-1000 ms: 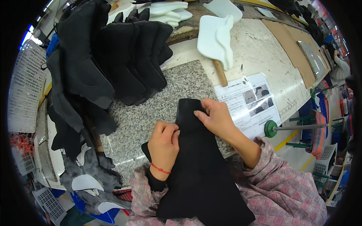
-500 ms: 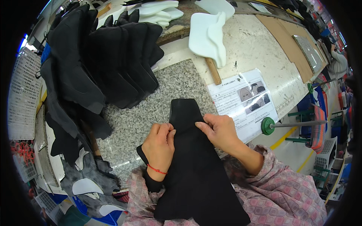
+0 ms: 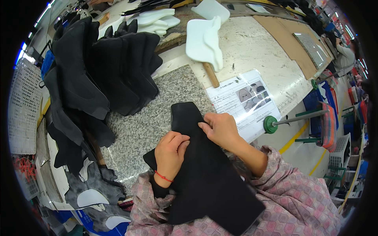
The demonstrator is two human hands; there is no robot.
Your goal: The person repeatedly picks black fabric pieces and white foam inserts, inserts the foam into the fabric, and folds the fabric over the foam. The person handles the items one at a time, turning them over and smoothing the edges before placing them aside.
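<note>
A black, soft sheet-like cut piece (image 3: 208, 177) hangs from the stone slab's near edge toward my lap, its narrow end lying on the slab. My left hand (image 3: 170, 151) pinches its left side with thumb and bent fingers. On the opposite edge, nearer the narrow end, my right hand (image 3: 220, 128) grips the piece between thumb and curled fingers. A flap of black material sticks out to the left of my left wrist. The speckled grey stone slab (image 3: 169, 84) lies beneath the piece's far end.
Stacked black shaped pieces (image 3: 126, 70) crowd the left. Grey pieces with white patches (image 3: 92, 198) hang below them. Beyond the slab lie a white moulded form (image 3: 202, 41) and a wooden handle (image 3: 211, 75). A printed sheet (image 3: 228, 102) and green-ended metal rod (image 3: 303, 117) are rightward.
My left hand has slid across the black piece toward its middle, its fingertips further from the left edge. The piece's lower end has swung right. The whole view has shifted slightly.
</note>
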